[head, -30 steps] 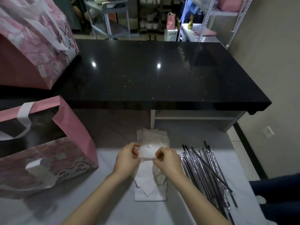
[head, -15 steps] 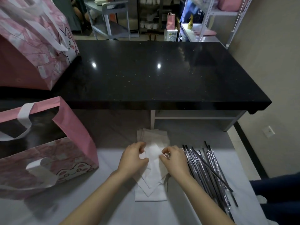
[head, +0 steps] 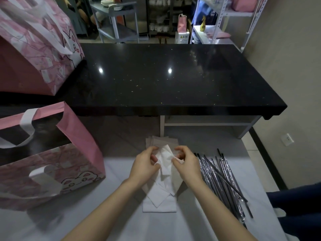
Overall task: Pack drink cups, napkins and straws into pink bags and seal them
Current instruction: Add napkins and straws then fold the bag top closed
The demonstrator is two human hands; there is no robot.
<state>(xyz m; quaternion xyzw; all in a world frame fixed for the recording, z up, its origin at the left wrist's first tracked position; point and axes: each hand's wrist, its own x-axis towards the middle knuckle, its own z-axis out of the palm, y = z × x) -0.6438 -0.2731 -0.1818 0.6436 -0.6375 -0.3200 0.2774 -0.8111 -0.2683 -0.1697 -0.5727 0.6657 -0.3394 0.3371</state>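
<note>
A white napkin (head: 164, 160) is pinched between both hands just above a loose pile of napkins (head: 160, 200) on the white table. My left hand (head: 145, 164) grips its left edge and my right hand (head: 185, 165) grips its right edge. An open pink bag (head: 81, 146) with white handles stands to the left of my hands. A bundle of wrapped straws (head: 220, 178) lies to the right of the napkin pile. No drink cup shows.
A second pink bag (head: 40, 49) stands on the black counter (head: 165, 79) at the far left. Shelves and a cart stand beyond the counter. A wall runs along the right side, and dark cloth (head: 295, 204) sits at the right edge.
Both hands dropped to the napkin pile half a second ago and have now lifted slightly, pulling one napkin up between them.
</note>
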